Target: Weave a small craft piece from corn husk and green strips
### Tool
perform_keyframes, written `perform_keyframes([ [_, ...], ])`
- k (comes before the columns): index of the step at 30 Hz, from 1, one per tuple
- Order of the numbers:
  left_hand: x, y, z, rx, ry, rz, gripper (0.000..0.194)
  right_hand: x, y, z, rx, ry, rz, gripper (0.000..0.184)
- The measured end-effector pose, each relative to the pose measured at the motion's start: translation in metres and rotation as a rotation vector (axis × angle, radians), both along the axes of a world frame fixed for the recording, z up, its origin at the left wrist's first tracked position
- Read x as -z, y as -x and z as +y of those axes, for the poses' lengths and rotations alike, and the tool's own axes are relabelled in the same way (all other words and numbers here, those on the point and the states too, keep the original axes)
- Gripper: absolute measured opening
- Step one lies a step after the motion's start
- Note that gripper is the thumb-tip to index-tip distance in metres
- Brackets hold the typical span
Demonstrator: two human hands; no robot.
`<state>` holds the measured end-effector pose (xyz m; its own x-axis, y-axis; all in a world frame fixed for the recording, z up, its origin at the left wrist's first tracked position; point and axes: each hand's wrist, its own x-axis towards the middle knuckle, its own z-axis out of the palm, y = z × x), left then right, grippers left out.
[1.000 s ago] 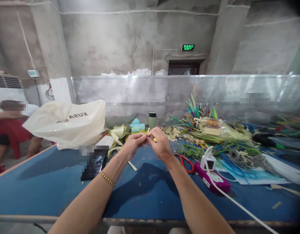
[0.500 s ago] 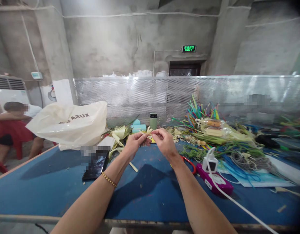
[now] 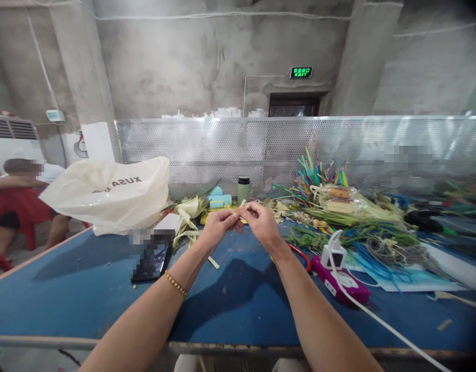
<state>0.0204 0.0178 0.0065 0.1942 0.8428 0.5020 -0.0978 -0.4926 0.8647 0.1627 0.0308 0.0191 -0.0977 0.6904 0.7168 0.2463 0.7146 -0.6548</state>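
Observation:
Above the middle of the blue table, my left hand (image 3: 218,227) pinches a small bundle of pale corn husk strips (image 3: 243,203) between thumb and fingers. My right hand (image 3: 260,222) meets it from the other side, thumb and forefinger closed on the same husk. Most of the bundle is hidden behind the fingers; only a short pale tip sticks up. Beyond the hands stand a green flask with a black lid (image 3: 243,189) and a light blue roll (image 3: 220,200). A loose pale strip (image 3: 213,262) lies on the table below my left hand.
Left are a large cream bag (image 3: 110,194), a dark tablet (image 3: 153,262) and husks (image 3: 189,213). Right are red-handled scissors (image 3: 301,256), a purple power strip (image 3: 340,283) with a white cable, and heaped cords and stems (image 3: 377,237). A perforated metal screen (image 3: 199,147) stands behind. A seated person (image 3: 25,181) is far left.
My hands have drawn closer together, the right one moving in over the husk. Less of the pale strips shows now. The view has shifted slightly.

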Motion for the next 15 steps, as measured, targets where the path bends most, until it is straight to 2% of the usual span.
perform_keyframes([
  [4,0.002,0.003,0.005,-0.005,0.037,-0.084,0.031,-0.002,-0.002,0.002,0.025,0.031,0.024,0.032],
  [8,0.001,0.014,0.013,-0.134,0.118,-0.144,0.023,-0.002,-0.010,0.010,0.161,0.046,0.195,0.041],
  [12,0.010,0.013,0.018,-0.184,0.247,-0.014,0.020,0.002,-0.013,0.017,0.210,0.020,0.194,0.037],
  [15,0.025,-0.001,0.016,-0.080,0.332,0.135,0.014,0.006,-0.009,0.019,0.242,0.020,0.067,0.028],
])
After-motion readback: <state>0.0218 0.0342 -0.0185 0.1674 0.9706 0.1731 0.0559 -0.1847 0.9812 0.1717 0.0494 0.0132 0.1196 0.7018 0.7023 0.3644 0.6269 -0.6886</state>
